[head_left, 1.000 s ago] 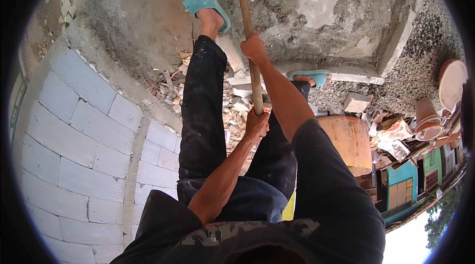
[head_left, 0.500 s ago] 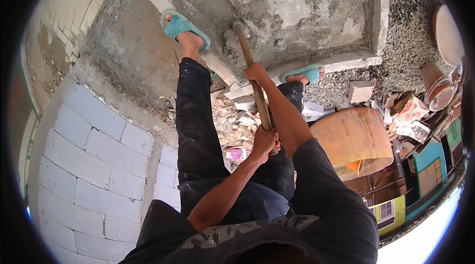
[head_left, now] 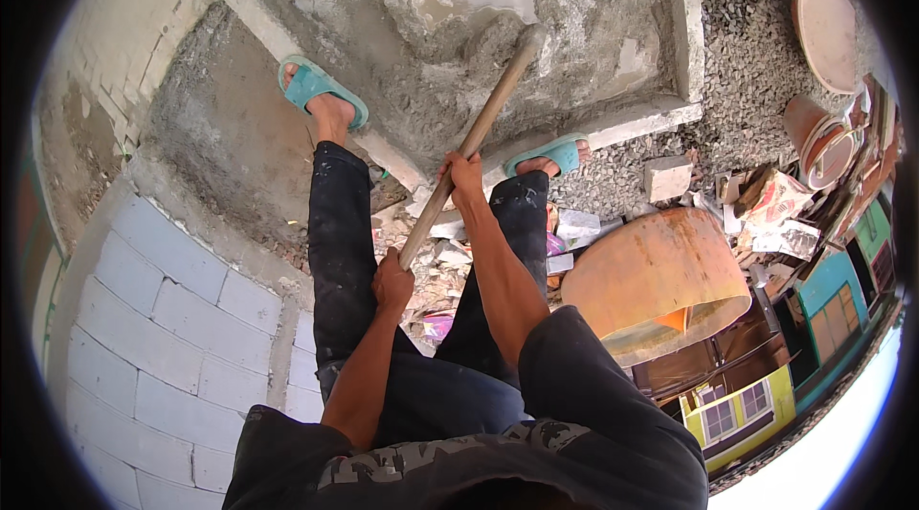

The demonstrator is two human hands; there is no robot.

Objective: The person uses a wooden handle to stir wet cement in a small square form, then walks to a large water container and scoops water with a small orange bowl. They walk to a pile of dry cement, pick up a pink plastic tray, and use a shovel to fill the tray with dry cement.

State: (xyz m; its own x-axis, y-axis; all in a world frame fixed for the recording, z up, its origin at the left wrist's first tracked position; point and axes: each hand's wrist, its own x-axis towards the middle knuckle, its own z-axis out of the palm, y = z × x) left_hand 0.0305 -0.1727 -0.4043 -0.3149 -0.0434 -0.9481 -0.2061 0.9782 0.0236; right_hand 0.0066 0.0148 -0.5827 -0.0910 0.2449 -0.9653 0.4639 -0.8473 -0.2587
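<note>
A long wooden handle (head_left: 488, 112) slants up and right from my hands. My left hand (head_left: 392, 285) grips its lower end near my left thigh, and my right hand (head_left: 463, 175) is closed around it higher up. Its far end lies in rough, wet grey mortar (head_left: 593, 60) inside a low concrete border (head_left: 687, 32); whatever head it has is caked or hidden. My feet, in teal slides, rest on the border, the left sandal (head_left: 325, 94) further forward, the right sandal (head_left: 548, 156) beside the handle.
A grey block wall (head_left: 168, 347) curves along my left. At right lie gravel (head_left: 742, 70), a concrete block (head_left: 667, 178), a stack of buckets (head_left: 809, 142), a pale round lid (head_left: 823, 32), a large rusty orange drum (head_left: 651, 271) and scattered rubble, with painted buildings beyond.
The handle's far end has swung rightward. Its near end and my left hand have moved left and forward; my right hand has drawn back and left along with it.
</note>
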